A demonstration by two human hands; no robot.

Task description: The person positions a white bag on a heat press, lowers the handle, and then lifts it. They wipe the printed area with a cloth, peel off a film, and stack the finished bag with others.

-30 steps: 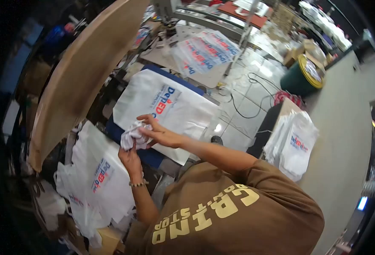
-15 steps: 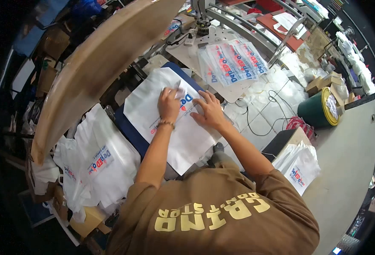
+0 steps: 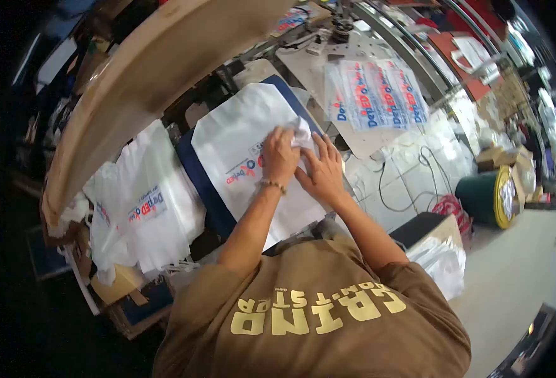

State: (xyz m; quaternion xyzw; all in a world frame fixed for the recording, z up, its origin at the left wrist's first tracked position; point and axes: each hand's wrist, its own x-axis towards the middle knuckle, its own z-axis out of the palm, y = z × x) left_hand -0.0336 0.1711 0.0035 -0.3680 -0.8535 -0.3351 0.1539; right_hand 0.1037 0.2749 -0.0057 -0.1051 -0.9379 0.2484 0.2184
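- The white bag [image 3: 237, 135] was a smooth, matte, flat rectangle, printed with a blue and red logo beside the hands.
- It lay spread on a dark blue padded board [image 3: 197, 173], whose edge showed along the bag's left side.
- The left hand [image 3: 280, 154], a beaded bracelet at its wrist, had its fingers curled round a crumpled white rag [image 3: 303, 133] and pressed it on the bag's print.
- The right hand [image 3: 320, 171] lay flat on the bag just beside the left, fingers stretched and slightly apart, tips touching the rag.
- A long curved wooden panel [image 3: 145, 88] rose at a tilt over the left, covering what stood behind it.
- A loose heap of printed white bags [image 3: 149, 211] hung left of the board, over a cardboard box [image 3: 117, 285].
- Glossy clear sheets [image 3: 378, 94] with repeated lettering lay overlapped on a pale board beyond the hands.
- Black cables [image 3: 396, 186] trailed across the pale floor.
- A green drum [image 3: 479, 198] with a yellow rim lay tilted at the right; its contents could not be made out.
- More white bags [image 3: 445, 268] were stacked on a dark stand near the right elbow.
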